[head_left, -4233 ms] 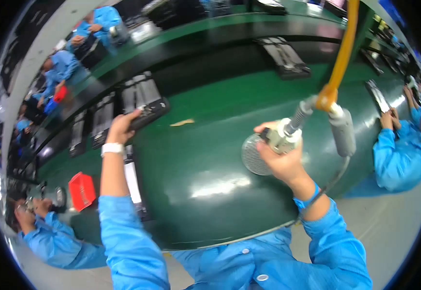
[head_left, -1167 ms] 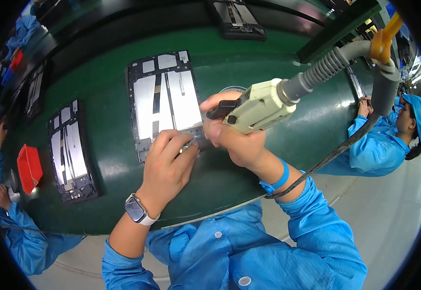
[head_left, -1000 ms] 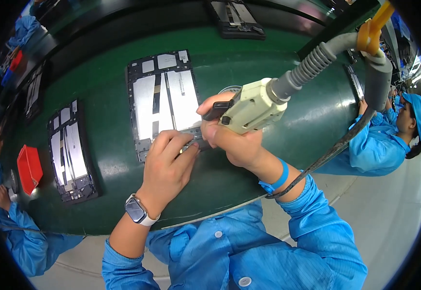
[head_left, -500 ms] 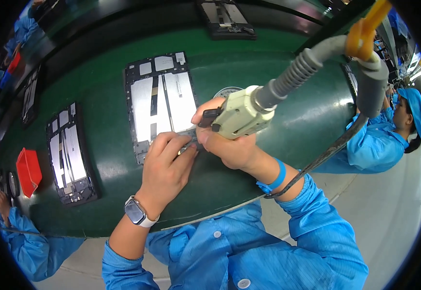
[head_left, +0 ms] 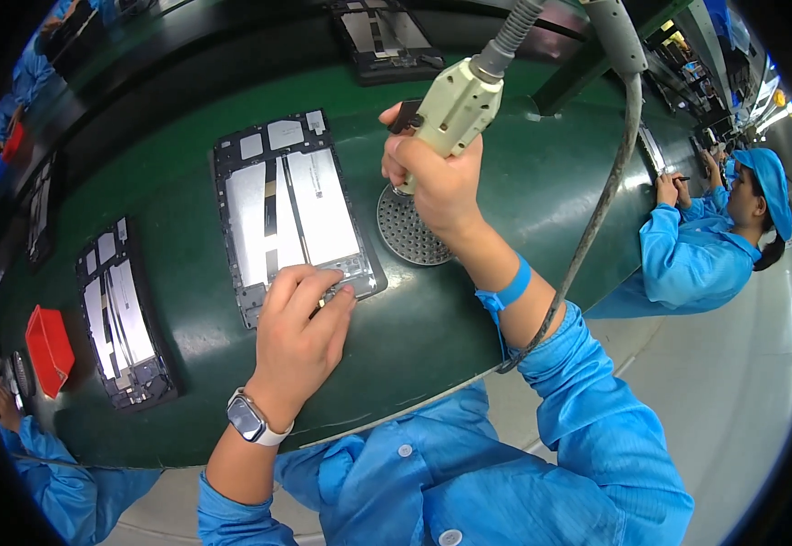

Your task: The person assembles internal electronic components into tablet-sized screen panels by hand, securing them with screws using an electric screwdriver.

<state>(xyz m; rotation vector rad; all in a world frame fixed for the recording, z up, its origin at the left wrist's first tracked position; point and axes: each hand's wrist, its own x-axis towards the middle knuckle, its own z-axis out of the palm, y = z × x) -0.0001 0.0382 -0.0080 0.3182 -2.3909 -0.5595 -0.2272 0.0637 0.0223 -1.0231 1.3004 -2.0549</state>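
In front of me on the green bench lies an opened tablet (head_left: 327, 209) with silver panels and a black frame. My left hand (head_left: 297, 332) rests at its near end, bent fingertips pressing on the tablet's lower part; anything small beneath them is hidden. My right hand (head_left: 443, 187) is wrapped round a pale electric screwdriver (head_left: 459, 107) with a dark lever and a grey cable sleeve. The screwdriver is above a round perforated metal dish (head_left: 407, 232), right of the tablet. Its tip is hidden behind my right hand.
Another opened tablet (head_left: 121, 318) and a red tray (head_left: 50, 350) are to the left. A further tablet (head_left: 382, 41) lies at the far side. A dark cable (head_left: 610, 196) hangs beside my right forearm. A co-worker in blue (head_left: 701, 259) works at the right.
My right hand has lifted the screwdriver away from the tablet, up and to the right, over the round dish. My left hand remains on the tablet's near end.
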